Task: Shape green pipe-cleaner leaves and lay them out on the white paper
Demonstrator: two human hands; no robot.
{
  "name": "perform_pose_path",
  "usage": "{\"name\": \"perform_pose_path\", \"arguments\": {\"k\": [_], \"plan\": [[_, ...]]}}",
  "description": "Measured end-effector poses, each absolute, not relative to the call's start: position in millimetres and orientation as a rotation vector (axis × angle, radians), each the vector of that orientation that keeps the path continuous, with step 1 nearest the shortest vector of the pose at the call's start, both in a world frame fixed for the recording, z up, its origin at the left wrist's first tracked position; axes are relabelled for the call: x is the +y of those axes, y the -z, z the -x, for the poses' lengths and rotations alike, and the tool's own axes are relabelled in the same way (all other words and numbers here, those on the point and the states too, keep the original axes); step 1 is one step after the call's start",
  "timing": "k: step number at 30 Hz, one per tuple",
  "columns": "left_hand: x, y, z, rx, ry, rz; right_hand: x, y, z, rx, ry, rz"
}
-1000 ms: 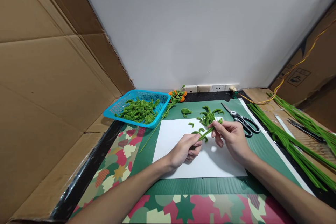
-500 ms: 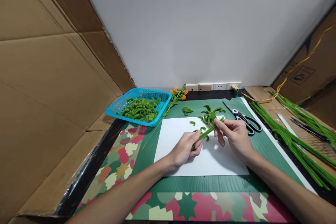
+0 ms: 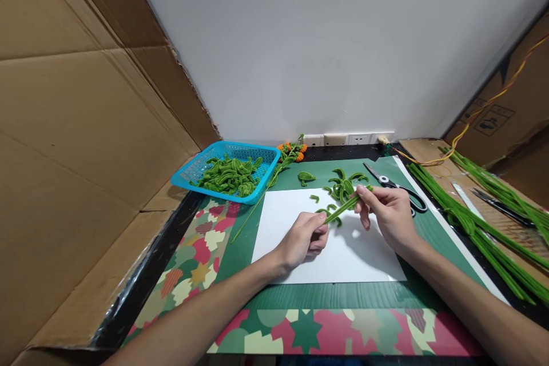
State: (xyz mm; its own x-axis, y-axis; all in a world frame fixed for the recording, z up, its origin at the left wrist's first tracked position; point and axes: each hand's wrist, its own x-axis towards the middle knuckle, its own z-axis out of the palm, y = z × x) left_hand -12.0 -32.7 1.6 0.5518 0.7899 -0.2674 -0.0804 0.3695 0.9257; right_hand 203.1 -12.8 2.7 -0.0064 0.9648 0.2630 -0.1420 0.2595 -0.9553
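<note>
A green pipe-cleaner piece point(image 3: 343, 210) runs slantwise between both my hands above a white sheet of paper point(image 3: 295, 251). My left hand point(image 3: 302, 240) is closed, its thumb and fingers pinching the lower end. My right hand point(image 3: 386, 214) pinches the upper end between thumb and forefinger, the other fingers loosely curled. Just behind the hands lies a small heap of bent green pipe-cleaner pieces point(image 3: 343, 186), with single loose pieces point(image 3: 306, 178) beside it on the green mat.
A blue basket point(image 3: 201, 167) of green curled pieces stands at the back left. An orange-flowered stem point(image 3: 286, 159) lies next to it. Black-handled scissors point(image 3: 397, 186) lie right of my hands. Long green pipe cleaners point(image 3: 476, 229) lie at the right. Cardboard walls stand left and right.
Both hands have shifted slightly up and to the right with the green piece; the right hand has lifted its end a little further from the left hand.
</note>
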Motion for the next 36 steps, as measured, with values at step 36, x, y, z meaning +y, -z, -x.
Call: {"name": "perform_pose_path", "arguments": {"k": [36], "plan": [[-36.0,0.5,8.9,0.808,-0.762,-1.022,-7.9,1.5,-211.5,-0.986,-1.311,0.852]]}}
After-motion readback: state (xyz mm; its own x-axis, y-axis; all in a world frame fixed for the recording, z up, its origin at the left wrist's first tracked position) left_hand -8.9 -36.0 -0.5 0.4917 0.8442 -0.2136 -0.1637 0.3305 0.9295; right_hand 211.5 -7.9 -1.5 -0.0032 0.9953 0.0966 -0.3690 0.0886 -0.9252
